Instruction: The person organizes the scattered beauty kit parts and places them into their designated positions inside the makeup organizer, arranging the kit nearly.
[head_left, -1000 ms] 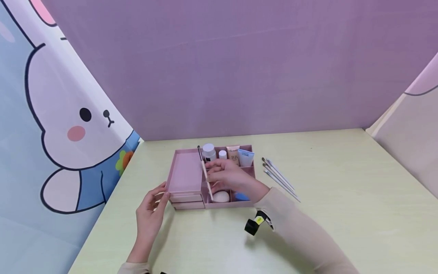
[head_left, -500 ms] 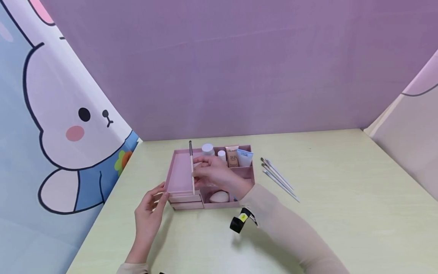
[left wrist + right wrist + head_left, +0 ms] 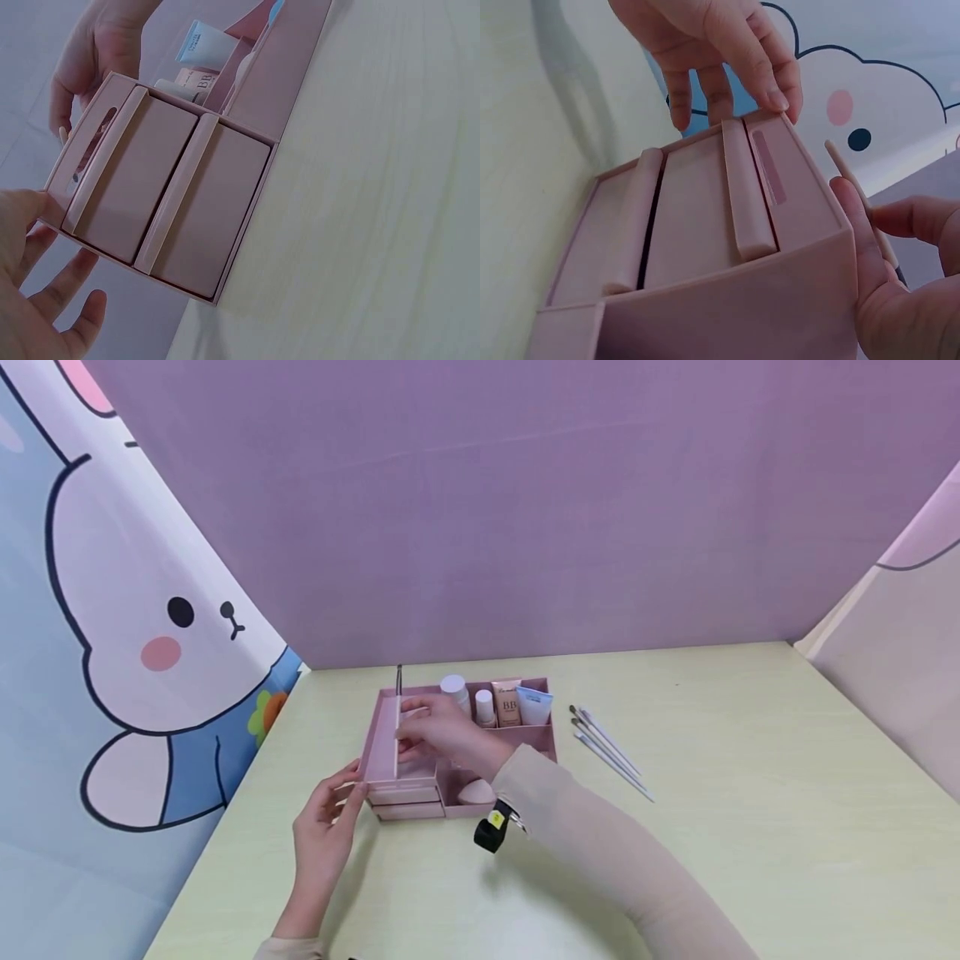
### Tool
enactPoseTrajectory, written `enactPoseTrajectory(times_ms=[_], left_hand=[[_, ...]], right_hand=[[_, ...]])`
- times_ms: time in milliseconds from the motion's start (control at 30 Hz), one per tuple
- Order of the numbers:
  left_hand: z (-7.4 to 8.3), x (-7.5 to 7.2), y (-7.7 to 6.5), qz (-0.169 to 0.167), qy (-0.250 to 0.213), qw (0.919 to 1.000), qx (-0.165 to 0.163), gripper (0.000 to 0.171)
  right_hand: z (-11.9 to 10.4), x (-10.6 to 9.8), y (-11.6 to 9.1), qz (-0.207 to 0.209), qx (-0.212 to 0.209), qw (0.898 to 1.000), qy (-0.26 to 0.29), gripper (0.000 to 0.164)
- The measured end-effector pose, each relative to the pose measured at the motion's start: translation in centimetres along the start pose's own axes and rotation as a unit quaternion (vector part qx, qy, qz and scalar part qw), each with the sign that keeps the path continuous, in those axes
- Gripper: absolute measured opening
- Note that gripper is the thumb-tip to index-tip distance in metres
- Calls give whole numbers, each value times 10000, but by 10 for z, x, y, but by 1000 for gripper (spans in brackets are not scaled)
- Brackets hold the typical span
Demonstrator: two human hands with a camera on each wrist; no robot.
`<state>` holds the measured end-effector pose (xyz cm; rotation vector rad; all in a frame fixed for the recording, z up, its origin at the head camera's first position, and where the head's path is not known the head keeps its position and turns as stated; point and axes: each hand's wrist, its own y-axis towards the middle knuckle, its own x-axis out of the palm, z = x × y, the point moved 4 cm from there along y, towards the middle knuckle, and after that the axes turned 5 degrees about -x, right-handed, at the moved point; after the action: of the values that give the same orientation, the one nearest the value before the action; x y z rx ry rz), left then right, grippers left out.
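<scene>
A pink cosmetics organizer [image 3: 379, 739] stands on the table, with a shallow top tray over two drawers [image 3: 205, 206] at its left. At its front left corner my left hand [image 3: 324, 831] holds on, the thumb on the front edge and the fingers along the side. My right hand [image 3: 450, 731] pinches a slim makeup brush [image 3: 397, 718] between thumb and fingers above the top tray. The brush stands nearly upright in the head view, its dark bristle tip pointing up and away. In the right wrist view its pale handle [image 3: 847, 166] shows beyond the tray's edge.
Several makeup brushes [image 3: 611, 752] lie on the table right of the organizer. Its back compartments hold a white-capped jar [image 3: 454, 687], a small bottle [image 3: 484, 707], a BB cream tube [image 3: 507, 703] and a light blue tube [image 3: 534, 704]. A white rounded item [image 3: 477, 792] sits in a front compartment.
My right hand has carried the brush leftward, from over the right compartments to above the top tray, and the brush has turned more upright. My left hand keeps its place at the corner.
</scene>
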<state>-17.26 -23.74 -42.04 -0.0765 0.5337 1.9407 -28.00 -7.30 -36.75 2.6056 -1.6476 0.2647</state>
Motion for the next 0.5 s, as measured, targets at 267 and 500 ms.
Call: enactPoseTrajectory(times_ms=[267, 500], left_hand=[[-1, 0, 1, 3, 73, 9999, -70, 21], [1, 0, 0, -21, 32, 9999, -119, 19]], right_hand=[[-4, 6, 10, -249, 327, 9972, -618, 36], [-5, 8, 12, -545, 725, 9891, -1163, 33]])
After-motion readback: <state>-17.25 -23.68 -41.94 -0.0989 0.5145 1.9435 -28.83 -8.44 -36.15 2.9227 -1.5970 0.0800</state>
